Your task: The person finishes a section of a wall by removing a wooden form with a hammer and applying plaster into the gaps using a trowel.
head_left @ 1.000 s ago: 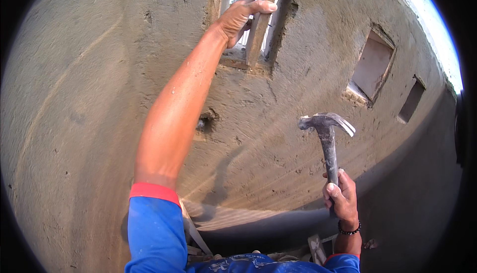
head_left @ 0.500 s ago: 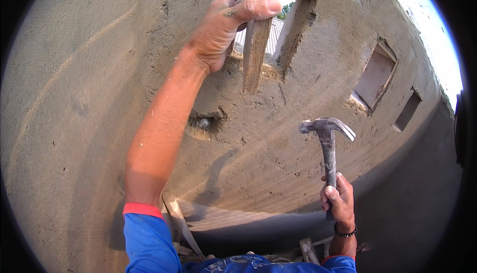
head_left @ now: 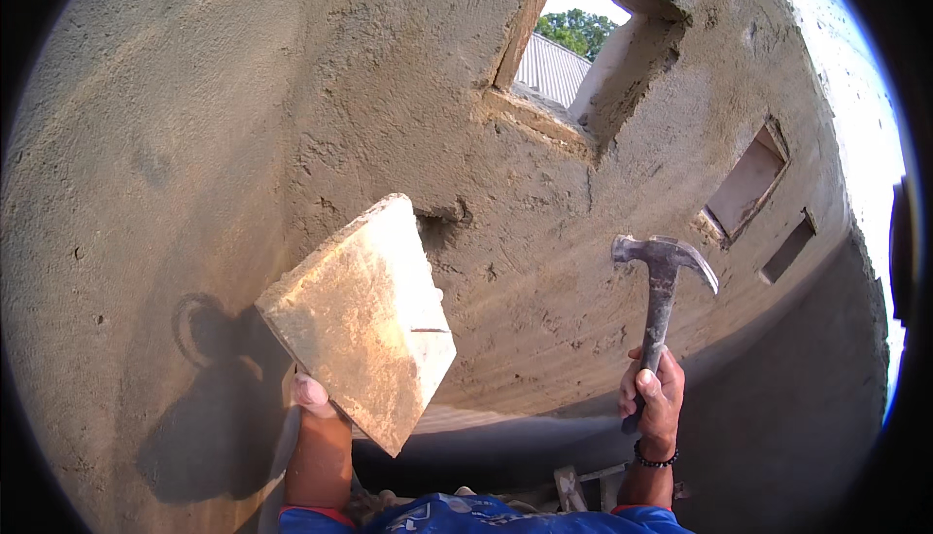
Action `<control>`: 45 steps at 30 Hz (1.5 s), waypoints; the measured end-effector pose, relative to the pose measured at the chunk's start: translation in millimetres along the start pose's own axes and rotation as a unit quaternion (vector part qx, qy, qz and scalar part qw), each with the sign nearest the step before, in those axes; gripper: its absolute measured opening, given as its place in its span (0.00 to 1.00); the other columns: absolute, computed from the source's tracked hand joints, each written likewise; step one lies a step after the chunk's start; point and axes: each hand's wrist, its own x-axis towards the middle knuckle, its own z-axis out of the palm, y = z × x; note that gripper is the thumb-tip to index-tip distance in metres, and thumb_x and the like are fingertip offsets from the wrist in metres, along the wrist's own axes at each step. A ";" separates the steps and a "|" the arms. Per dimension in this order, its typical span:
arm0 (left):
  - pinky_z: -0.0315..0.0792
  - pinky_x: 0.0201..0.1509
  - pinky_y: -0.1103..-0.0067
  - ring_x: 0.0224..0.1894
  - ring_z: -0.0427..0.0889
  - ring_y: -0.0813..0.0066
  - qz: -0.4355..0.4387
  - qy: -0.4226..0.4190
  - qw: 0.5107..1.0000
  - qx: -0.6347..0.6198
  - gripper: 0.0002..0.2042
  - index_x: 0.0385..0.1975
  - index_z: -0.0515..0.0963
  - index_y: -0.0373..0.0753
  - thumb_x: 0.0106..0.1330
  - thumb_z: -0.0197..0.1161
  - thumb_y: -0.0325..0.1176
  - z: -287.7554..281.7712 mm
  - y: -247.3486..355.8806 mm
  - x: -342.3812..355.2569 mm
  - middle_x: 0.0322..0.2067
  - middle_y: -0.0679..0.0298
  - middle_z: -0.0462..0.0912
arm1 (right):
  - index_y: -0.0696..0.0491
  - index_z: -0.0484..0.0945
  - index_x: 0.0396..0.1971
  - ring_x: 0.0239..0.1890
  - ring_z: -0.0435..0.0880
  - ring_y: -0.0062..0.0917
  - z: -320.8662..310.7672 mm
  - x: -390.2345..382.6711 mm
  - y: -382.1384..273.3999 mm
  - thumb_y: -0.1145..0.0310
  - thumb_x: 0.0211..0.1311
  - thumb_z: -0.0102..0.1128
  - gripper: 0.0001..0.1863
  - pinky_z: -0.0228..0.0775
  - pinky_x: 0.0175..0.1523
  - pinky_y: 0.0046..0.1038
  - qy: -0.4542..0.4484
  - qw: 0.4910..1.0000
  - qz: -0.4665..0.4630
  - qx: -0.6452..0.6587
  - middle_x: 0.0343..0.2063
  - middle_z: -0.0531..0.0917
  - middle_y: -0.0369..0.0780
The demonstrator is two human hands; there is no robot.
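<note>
My left hand (head_left: pixel 313 393) grips a squarish, crusted pale wooden board (head_left: pixel 360 320) by its lower left edge, held up in front of the plastered wall (head_left: pixel 510 291). Most of the fingers are behind the board. In my right hand (head_left: pixel 656 393) a claw hammer (head_left: pixel 659 286) stands upright, its grey-speckled head above my fist. Above the board is a square window opening (head_left: pixel 501 82) with rough wooden edges, showing a corrugated roof (head_left: pixel 552 68) and a tree (head_left: pixel 583 31) outside. A dark, ragged hole (head_left: pixel 437 228) in the wall is partly covered by the board.
Two smaller recesses (head_left: pixel 743 184) (head_left: pixel 787 247) sit farther right along the wall. A shadow of my head and body falls on the wall (head_left: pixel 219 408) at left. Wooden pieces (head_left: pixel 569 490) lie at the bottom, beside my blue-shirted body. A bright strip runs along the upper right edge.
My left hand has drawn the wooden piece out of the window opening and down, turning its broad face toward me. My right hand still holds the hammer upright, slightly farther right in view.
</note>
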 end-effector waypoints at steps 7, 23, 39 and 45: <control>0.66 0.62 0.48 0.64 0.63 0.37 -0.028 -0.073 0.964 -0.253 0.57 0.72 0.47 0.43 0.47 0.61 0.74 -3.0 -27.2 -52.6 0.65 0.37 0.55 | 0.63 0.68 0.44 0.11 0.66 0.16 33.3 1.2 10.1 0.48 0.58 0.66 0.32 0.60 0.14 0.19 -0.037 0.999 0.010 0.015 0.15 0.69 0.35; 0.69 0.63 0.54 0.62 0.71 0.50 -0.104 0.153 0.937 -0.295 0.38 0.68 0.57 0.35 0.65 0.54 0.55 -136.1 -127.8 -140.8 0.63 0.46 0.67 | 0.62 0.70 0.47 0.12 0.66 0.15 59.1 -13.3 128.6 0.55 0.64 0.63 0.25 0.58 0.16 0.18 -0.211 0.959 0.189 0.007 0.17 0.70 0.34; 0.74 0.57 0.63 0.51 0.81 0.60 -0.286 0.343 0.874 -0.193 0.25 0.59 0.69 0.35 0.66 0.61 0.42 -133.7 -184.7 -180.6 0.51 0.54 0.79 | 0.60 0.72 0.41 0.15 0.67 0.12 26.9 -62.2 167.8 0.51 0.68 0.55 0.23 0.58 0.21 0.19 -0.331 0.923 0.156 -0.121 0.15 0.71 0.31; 0.77 0.55 0.64 0.49 0.83 0.61 -0.272 0.353 0.881 -0.158 0.24 0.58 0.70 0.34 0.66 0.61 0.40 -135.7 -192.5 -175.3 0.49 0.54 0.80 | 0.60 0.69 0.40 0.21 0.78 0.51 35.8 -64.8 177.8 0.60 0.68 0.54 0.16 0.68 0.29 0.42 -0.425 0.838 0.168 -0.298 0.20 0.77 0.52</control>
